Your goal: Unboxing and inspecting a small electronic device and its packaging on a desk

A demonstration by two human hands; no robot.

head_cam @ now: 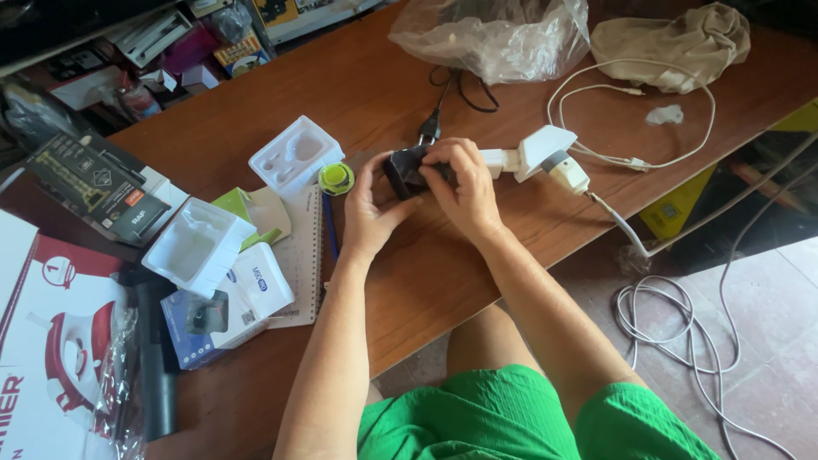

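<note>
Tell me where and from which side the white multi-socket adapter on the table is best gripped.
Probably by the angular white body of the multi-socket adapter, pinched across its flat sides from above and the table's far edge. A white plug and cable fill its near-right end, and its left end runs under the right hand, which with the left hand holds a black adapter.

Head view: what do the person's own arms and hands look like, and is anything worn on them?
Both arms are bare from the frame edge to the fingers, with no sleeves reaching them. The left hand and right hand carry no gloves, and no watch or bracelet shows on either wrist. I cannot make out any rings. The only clothing in view is a green crinkle-textured garment over the lap.
</note>
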